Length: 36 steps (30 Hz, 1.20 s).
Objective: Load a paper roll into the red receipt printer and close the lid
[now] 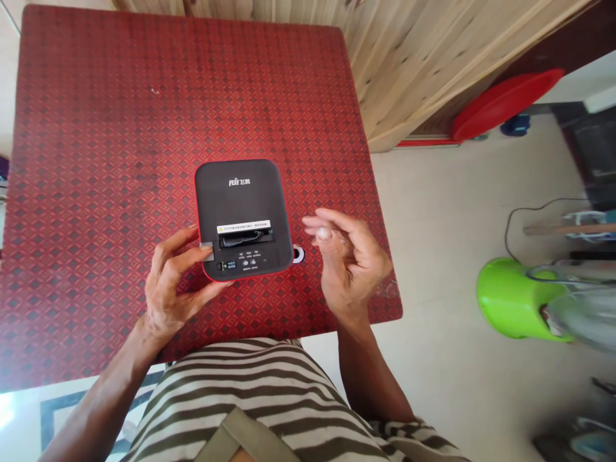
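Note:
A dark receipt printer (245, 205) with red edges lies flat on the red patterned table (110, 128). A white warning label (244, 227) runs along its dark paper slot, and a small lit display (228, 265) sits near the front edge. My left hand (173, 282) grips the printer's near left corner, index finger on the grey latch (206, 251) and thumb along the front edge. To the right of the printer, my right hand (349, 256) hovers with nothing visible in it, its fingers loosely bent and apart. A white ring-shaped end (299, 254), perhaps a paper roll, shows partly behind the printer's right side.
Wooden panelling (298, 13) borders the table's far side. On the floor at right stand a bright green stool or bucket (505, 298) and a dark cable (509, 224). A large red basin (505, 102) leans farther back.

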Each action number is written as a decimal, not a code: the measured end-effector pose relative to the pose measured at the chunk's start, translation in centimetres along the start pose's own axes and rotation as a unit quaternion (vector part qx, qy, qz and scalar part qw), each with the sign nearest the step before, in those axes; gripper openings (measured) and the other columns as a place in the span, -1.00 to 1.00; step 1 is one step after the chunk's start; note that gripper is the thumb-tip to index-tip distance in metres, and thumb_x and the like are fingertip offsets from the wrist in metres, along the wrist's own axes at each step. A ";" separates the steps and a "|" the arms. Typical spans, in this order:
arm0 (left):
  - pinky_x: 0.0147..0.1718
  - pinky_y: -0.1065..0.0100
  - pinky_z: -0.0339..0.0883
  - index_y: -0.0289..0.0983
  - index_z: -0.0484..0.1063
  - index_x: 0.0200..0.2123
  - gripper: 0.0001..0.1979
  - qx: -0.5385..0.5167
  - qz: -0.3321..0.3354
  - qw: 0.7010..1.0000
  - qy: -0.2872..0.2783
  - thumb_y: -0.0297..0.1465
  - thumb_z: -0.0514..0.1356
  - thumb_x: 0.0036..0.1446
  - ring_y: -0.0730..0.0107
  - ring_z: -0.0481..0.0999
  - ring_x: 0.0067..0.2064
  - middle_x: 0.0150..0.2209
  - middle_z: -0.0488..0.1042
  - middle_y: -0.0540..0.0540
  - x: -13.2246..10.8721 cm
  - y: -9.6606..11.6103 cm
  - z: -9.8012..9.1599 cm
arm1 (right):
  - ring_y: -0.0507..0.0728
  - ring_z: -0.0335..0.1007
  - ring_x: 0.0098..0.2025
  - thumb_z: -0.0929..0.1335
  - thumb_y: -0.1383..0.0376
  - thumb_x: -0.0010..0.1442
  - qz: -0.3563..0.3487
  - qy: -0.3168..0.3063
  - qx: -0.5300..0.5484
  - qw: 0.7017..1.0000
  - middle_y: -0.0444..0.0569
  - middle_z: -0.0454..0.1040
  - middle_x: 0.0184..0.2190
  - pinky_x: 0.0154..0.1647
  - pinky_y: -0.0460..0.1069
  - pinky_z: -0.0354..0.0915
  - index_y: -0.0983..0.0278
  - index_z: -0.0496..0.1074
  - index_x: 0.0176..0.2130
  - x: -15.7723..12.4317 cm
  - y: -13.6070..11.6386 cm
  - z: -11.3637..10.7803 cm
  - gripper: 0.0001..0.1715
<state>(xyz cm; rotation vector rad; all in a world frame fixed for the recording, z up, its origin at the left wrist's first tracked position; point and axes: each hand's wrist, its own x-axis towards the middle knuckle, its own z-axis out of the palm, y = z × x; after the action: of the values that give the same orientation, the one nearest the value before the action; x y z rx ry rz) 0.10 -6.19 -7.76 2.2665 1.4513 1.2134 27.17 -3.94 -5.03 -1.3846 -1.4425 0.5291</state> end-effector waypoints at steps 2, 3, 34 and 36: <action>0.15 0.00 0.63 -0.02 0.38 0.27 -0.33 -0.002 0.000 1.000 0.004 -0.23 0.54 0.16 0.09 0.57 0.26 0.28 0.47 -0.13 0.0 -0.2 0.0 | 0.14 0.74 -0.13 0.40 0.22 0.49 -0.018 0.009 -0.004 1.000 -0.05 0.75 -0.09 -0.08 0.10 0.68 0.11 0.61 0.12 0.1 -0.3 0.3 -0.73; 0.14 0.00 0.63 -0.03 0.40 0.25 -0.35 -0.002 0.001 1.000 0.006 -0.22 0.54 0.16 0.08 0.56 0.26 0.30 0.46 -0.15 0.0 -0.2 0.1 | 0.13 0.74 -0.14 0.40 0.24 0.49 -0.030 0.013 -0.004 0.999 -0.06 0.75 -0.09 -0.09 0.09 0.67 0.10 0.60 0.13 0.1 -0.5 0.5 -0.73; 0.07 0.17 0.61 -0.20 0.29 0.39 -0.24 0.026 0.066 0.997 0.032 -0.28 0.49 0.21 0.13 0.58 0.16 0.19 0.47 -0.29 -1.1 -1.2 1.1 | 0.21 0.62 -0.11 0.43 0.34 0.41 -0.177 -0.391 -0.253 0.867 0.07 0.69 -0.07 -0.10 0.08 0.45 0.31 0.63 0.03 9.0 -7.3 3.0 -0.77; 0.06 0.16 0.60 -0.20 0.30 0.39 -0.25 0.029 0.066 0.997 0.033 -0.27 0.49 0.21 0.11 0.58 0.15 0.18 0.48 -0.29 -1.0 -1.2 1.1 | 0.10 0.55 -0.24 0.51 0.26 0.35 -0.151 -0.312 -0.121 0.930 -0.03 0.67 -0.11 -0.21 0.02 0.43 0.23 0.62 0.04 8.6 -5.9 1.0 -0.73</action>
<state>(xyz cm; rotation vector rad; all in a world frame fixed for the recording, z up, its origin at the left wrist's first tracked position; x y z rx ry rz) -0.11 -6.19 -9.63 2.4165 1.3966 1.3112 25.13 2.83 2.75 -1.1919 -2.2585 0.6378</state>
